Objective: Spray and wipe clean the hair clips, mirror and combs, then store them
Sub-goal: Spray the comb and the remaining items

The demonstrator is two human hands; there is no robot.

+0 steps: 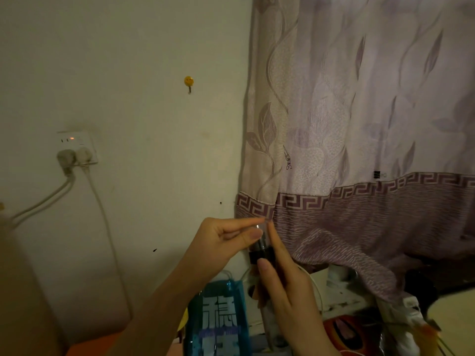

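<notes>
Both forearms rise from the lower edge of the view and meet near the middle, hands held up in front of the person. The left hand (226, 242) comes in from the lower left, palm turned toward the camera, its forefinger stretched out to the right and its thumb lying below it, the two closed in a pinching grip; the other fingers curl into the palm. The right hand (285, 283) comes from the lower right, back toward the camera, fingers curled in a grip, its forefinger pointing upward to touch the left forefinger's tip.
</notes>
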